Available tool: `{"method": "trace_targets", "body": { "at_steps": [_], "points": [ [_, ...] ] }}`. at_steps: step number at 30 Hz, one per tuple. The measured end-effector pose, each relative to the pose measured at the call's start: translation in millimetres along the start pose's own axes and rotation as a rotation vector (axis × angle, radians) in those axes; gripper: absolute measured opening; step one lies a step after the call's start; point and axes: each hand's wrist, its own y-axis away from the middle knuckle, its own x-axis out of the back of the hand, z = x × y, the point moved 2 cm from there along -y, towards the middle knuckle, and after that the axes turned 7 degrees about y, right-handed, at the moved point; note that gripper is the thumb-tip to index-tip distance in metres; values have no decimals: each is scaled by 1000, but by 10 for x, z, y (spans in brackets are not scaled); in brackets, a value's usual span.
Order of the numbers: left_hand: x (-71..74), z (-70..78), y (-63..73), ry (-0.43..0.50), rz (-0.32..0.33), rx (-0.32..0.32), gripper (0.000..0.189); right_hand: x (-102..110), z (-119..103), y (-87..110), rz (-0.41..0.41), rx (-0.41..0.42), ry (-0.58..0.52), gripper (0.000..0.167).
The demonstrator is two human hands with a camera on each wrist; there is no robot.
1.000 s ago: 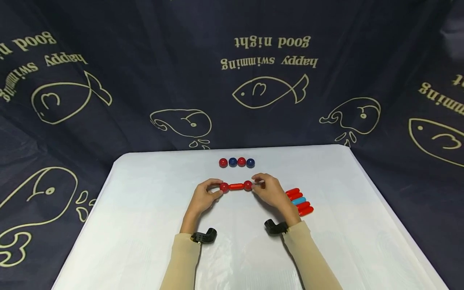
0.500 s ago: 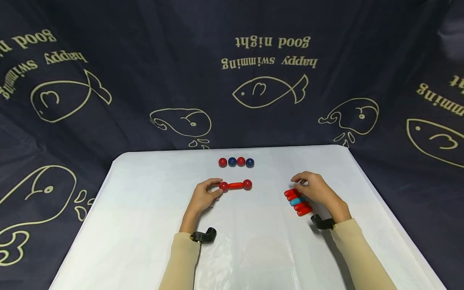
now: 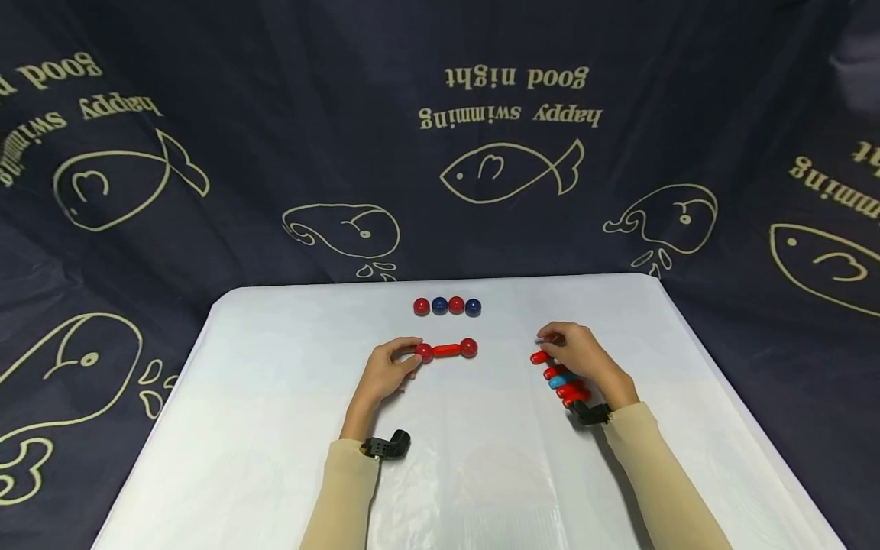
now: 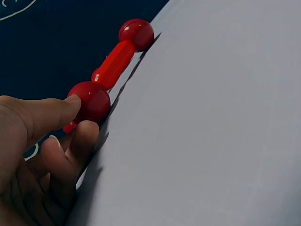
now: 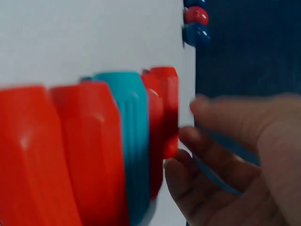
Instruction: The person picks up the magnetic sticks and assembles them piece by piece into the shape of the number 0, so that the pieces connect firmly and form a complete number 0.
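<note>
My left hand (image 3: 386, 373) pinches a shiny red ball (image 4: 91, 101) between thumb and fingers. That ball is joined to one end of a red plastic rod (image 4: 113, 65), and a second red ball (image 3: 469, 347) sits on the rod's other end, so the piece looks like a dumbbell over the white table. On the right, my right hand (image 3: 580, 353) has its fingertips at the end of another red rod (image 3: 539, 357), which lies apart from the row of rods; part of it is hidden by the hand. In the right wrist view that rod (image 5: 167, 108) stands beyond the others.
Below the right hand lie the remaining red rods (image 3: 569, 391) and a blue rod (image 3: 560, 380), side by side. Red and blue balls (image 3: 440, 305) form a row toward the back of the white table (image 3: 275, 336). A dark printed cloth (image 3: 357, 153) hangs behind.
My right hand has left the joined piece's right ball and gone right to the rods; one red rod has since shifted left out of the row. My left hand keeps its place.
</note>
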Motion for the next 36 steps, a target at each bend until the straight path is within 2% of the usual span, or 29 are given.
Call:
{"method": "trace_targets", "body": {
  "at_steps": [3,7,11,17,22,30,36],
  "points": [
    [-5,4,-11,-4,2,-7,31,21,30,12,-34,-19,-4,21],
    [0,1,-17,-18,5,-9,31,20,46,-3,-66,1,0,17],
    [5,8,-19,-20,20,-17,31,-5,-18,-41,-75,9,-23,15],
    [-8,10,-12,-19,17,-36,31,-42,-139,-54,-125,-39,-54,18],
    [-12,-3,16,-18,26,-48,29,-91,-259,-69,-161,14,-13,22],
    [-38,-51,29,-45,16,-46,33,-233,-425,-136,-112,38,92,15],
    [-41,-53,20,-51,31,-65,35,-330,-551,-177,-83,17,71,16]
  ]
}}
